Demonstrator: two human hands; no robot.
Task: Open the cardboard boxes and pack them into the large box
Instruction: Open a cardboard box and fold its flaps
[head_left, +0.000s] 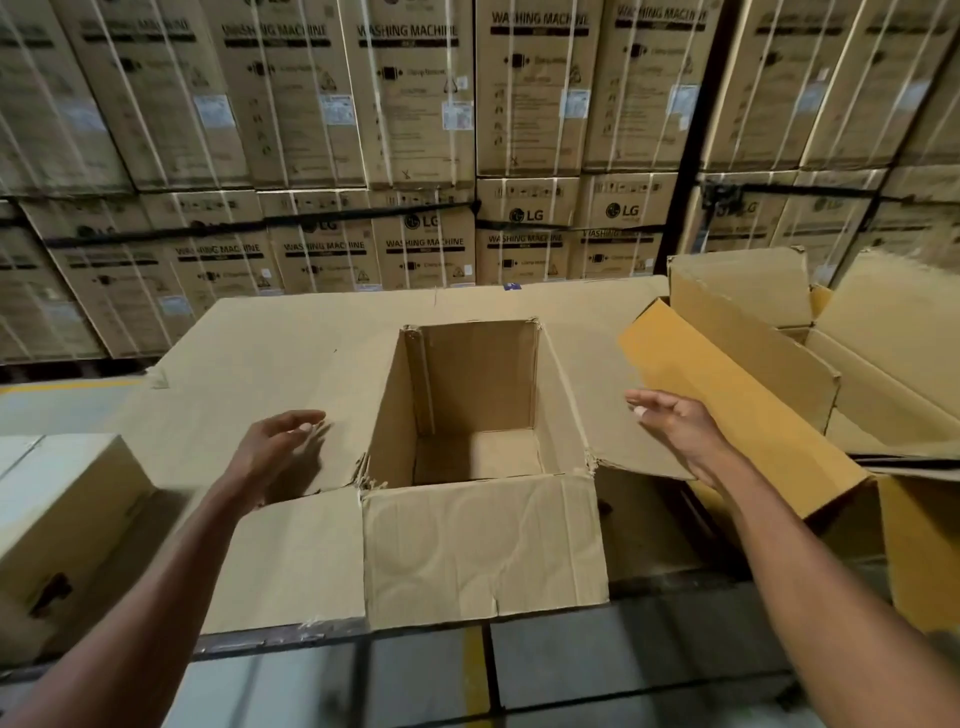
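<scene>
Stacked washing-machine cartons (421, 104) behind; open cardboard box (470, 545) on the table (291, 338). Left hand (275, 447) and right hand (675, 426): grip apart, empty.

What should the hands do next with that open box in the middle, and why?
Probably take hold of the open box by its two sides and lift it toward the large box on the right. Its flaps are already spread and it looks empty, and the left hand and right hand hover open on either side, holding nothing.
</scene>
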